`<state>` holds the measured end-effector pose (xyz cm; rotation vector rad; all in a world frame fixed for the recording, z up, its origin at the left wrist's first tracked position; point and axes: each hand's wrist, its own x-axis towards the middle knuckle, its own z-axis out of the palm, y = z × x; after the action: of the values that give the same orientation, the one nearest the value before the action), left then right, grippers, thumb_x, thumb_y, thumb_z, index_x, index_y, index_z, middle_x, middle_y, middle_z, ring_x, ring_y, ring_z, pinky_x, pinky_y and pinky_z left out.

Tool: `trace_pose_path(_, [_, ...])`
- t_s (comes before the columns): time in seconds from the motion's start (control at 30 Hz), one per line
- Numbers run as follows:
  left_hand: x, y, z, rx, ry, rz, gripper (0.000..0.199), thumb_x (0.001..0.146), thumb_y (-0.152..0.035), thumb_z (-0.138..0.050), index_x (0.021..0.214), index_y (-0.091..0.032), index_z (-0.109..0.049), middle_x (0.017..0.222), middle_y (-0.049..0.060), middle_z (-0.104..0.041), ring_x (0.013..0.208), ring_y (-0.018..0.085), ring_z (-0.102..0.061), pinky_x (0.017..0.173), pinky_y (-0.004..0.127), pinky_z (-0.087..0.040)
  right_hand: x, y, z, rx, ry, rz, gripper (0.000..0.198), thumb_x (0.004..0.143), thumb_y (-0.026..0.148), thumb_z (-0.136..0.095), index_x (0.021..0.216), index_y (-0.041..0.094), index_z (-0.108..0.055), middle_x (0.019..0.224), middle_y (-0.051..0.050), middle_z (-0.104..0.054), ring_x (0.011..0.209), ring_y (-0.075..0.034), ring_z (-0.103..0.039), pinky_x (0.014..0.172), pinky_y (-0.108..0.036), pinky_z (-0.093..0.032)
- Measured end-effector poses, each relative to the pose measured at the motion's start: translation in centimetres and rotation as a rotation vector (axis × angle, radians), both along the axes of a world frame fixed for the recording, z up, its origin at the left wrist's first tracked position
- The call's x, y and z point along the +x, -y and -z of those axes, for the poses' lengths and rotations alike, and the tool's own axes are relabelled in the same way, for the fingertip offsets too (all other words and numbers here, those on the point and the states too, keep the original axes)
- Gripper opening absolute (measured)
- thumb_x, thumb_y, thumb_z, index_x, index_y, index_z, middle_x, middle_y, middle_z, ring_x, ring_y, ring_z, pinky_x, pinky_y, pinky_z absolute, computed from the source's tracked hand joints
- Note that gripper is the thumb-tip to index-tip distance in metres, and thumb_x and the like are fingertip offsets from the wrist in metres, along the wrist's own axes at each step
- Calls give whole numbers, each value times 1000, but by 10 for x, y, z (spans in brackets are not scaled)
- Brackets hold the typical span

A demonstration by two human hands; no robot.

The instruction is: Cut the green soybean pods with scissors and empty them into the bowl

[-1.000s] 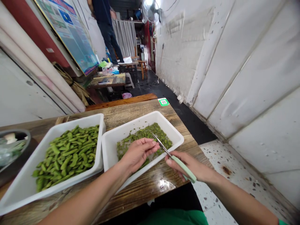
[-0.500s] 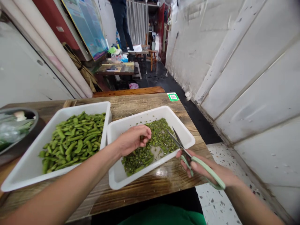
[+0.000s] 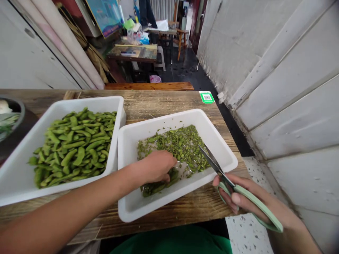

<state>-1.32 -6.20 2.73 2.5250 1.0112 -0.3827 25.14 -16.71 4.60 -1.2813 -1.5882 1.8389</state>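
Head view: scissors (image 3: 220, 173) with pale green handles (image 3: 258, 202), parted metal blades (image 3: 209, 160).

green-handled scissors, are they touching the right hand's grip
Touching. The head view shows the grip of the right hand wrapped around the handle end of the green-handled scissors, skin directly against the loops.
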Motion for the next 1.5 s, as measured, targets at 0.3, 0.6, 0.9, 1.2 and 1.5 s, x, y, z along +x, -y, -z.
trace_pose_path(0.3, [-3,-8,30,-31,307,-106,13,62,-9,-51,53,-17,-55,62,3,-53,63,15,-48,64,27,-37,-2,3,6,25,95,137,41,80,50,-52,110,22,-54,82,-5,-54,63,-14,-46,58,-27,-42])
trace_pose_path(0.6, [12,0,6,-199,443,-280,11,61,-11,-58,51,-17,-56,61,2,-56,61,14,-49,63,26,-37,-3,-2,-7,-46,32,21,45,83,48,-50,117,19,-46,78,-2,-45,62,-10,-43,56,-23,-40])
trace_pose_path(0.9, [24,14,-31,-864,953,-847,29,65,-39,-68,73,-15,-55,51,-8,-36,42,3,-23,41,19,-16,-7,3,-14,89,165,34,39,84,48,-48,109,19,-50,74,-1,-48,60,-10,-44,51,-20,-38])
trace_pose_path(1.2, [22,27,-31,-639,927,-757,24,79,-41,-52,78,-17,-52,66,2,-61,40,5,-33,40,18,-22,-15,6,-22,186,154,9,35,80,49,-54,97,18,-53,76,0,-48,59,-9,-43,52,-20,-39])
trace_pose_path(1.5, [24,12,-11,123,376,-112,23,80,-26,-49,94,-24,-67,91,6,-68,85,22,-60,74,29,-40,9,8,-22,162,188,90,41,82,46,-53,113,19,-49,80,-1,-49,58,-8,-41,52,-20,-38])
